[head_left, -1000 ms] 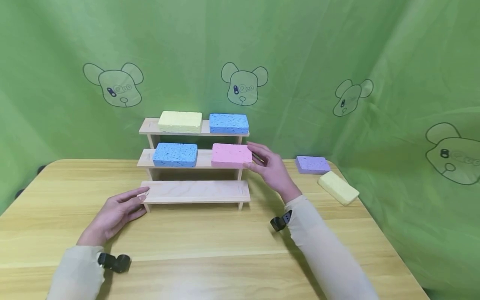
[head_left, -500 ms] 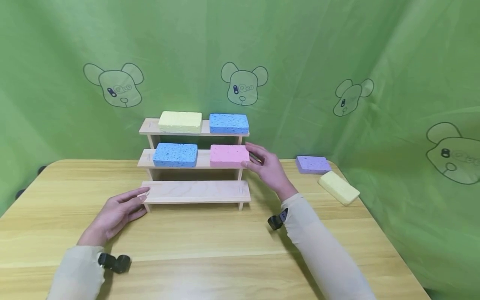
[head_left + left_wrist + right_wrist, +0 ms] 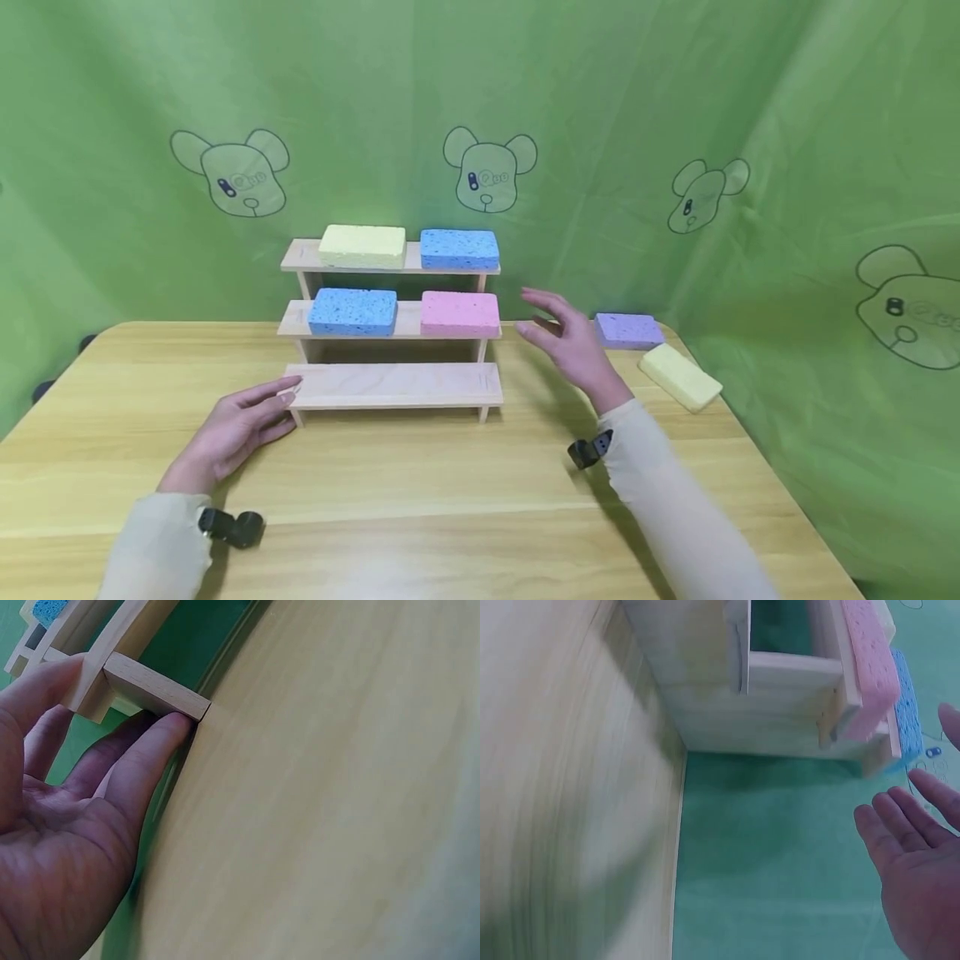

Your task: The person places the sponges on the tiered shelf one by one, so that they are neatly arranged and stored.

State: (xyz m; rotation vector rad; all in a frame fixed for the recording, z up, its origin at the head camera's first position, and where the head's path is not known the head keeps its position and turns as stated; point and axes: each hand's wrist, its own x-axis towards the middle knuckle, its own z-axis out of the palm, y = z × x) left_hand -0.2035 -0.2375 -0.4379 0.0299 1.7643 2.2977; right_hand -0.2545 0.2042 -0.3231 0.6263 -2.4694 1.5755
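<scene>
The purple sponge [image 3: 630, 332] lies crosswise, right of your nearer right hand [image 3: 576, 346], empty, fingers apart; your left hand [image 3: 234, 425] grips the rack [image 3: 397, 384].

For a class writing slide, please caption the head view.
Left hand holds the three-tier wooden stand; empty right hand hovers beside the pink sponge.

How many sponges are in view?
6: yellow sponge and blue sponge on the wooden rack's top shelf; second blue sponge and pink sponge on its middle shelf; purple sponge and second yellow sponge on the right side of the table.
</scene>
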